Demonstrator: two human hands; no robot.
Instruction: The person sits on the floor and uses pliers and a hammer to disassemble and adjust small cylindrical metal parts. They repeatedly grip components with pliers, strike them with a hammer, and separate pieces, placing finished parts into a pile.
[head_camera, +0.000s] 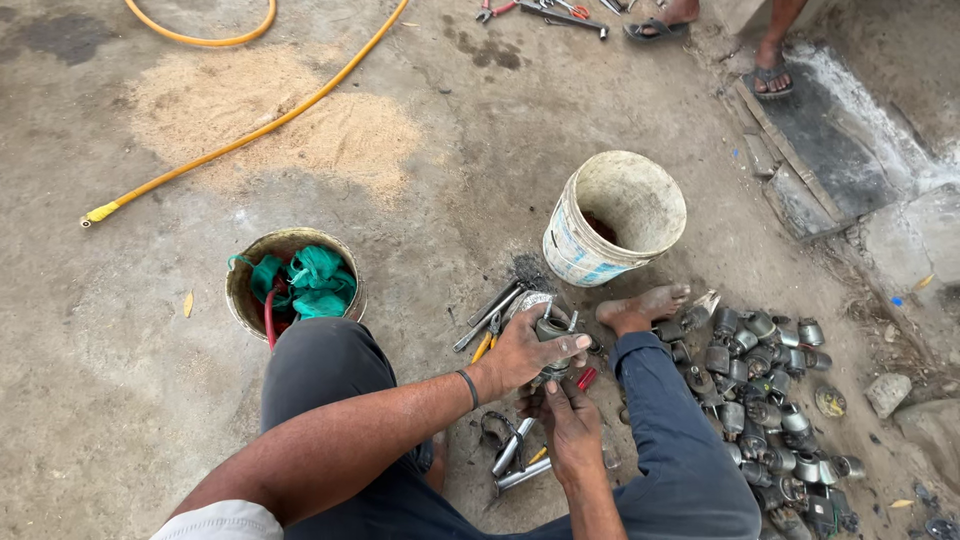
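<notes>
My left hand (528, 350) grips a small grey metal part (553, 330), round and dirty, held above the concrete floor between my knees. Just below it, my right hand (570, 425) has its fingers closed on the underside of the same part; what they pinch is hidden. A black band sits on my left wrist. Pliers with yellow handles (484, 343) and flat metal tools (488, 308) lie on the ground just left of the hands. Two silvery metal tubes (515, 462) lie under my right forearm.
A white plastic bucket (612, 215) stands beyond my bare foot (640, 305). A rusty bucket (245, 300) with green cloth stands at left. Several grey metal parts (770, 400) are heaped at right. A yellow hose (250, 130) crosses the floor. Another person's sandalled feet (770, 75) and tools (545, 12) are at top.
</notes>
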